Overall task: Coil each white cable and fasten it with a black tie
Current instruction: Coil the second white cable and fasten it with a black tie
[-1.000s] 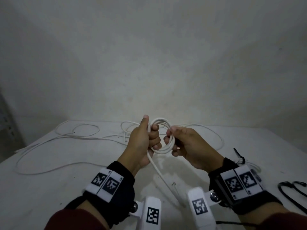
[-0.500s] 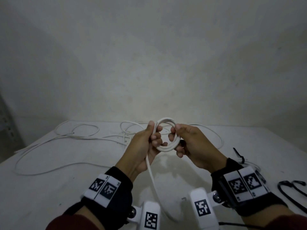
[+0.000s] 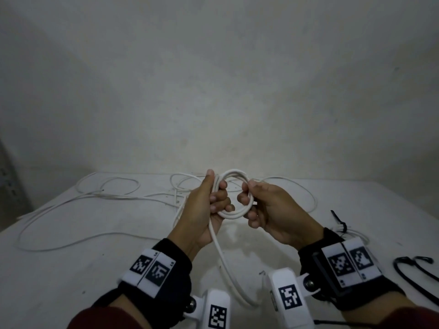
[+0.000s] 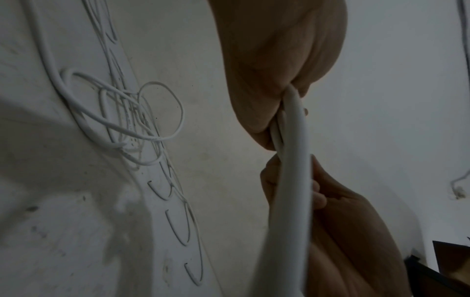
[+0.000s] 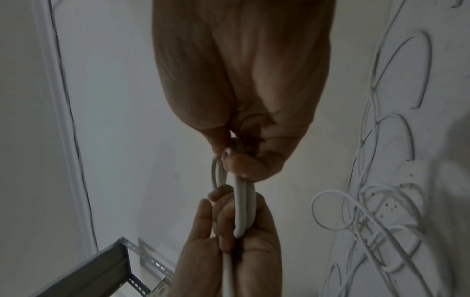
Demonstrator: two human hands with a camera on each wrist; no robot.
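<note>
The white cable coil (image 3: 234, 193) is gripped above the bench (image 3: 71, 269) on opposite sides by the left hand (image 3: 202, 210) and right hand (image 3: 273, 210). It looks light and springy, best held where turns bunch; black ties (image 3: 413, 274) lie rightward.

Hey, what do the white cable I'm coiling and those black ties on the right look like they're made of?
White cable: seemingly a smooth plastic or rubber jacket, matte with a faint sheen; it bends into tight loops without kinking. Black ties: thin, dark, flexible strips lying curved on the table, probably plastic or coated wire; too small to tell which.
</note>
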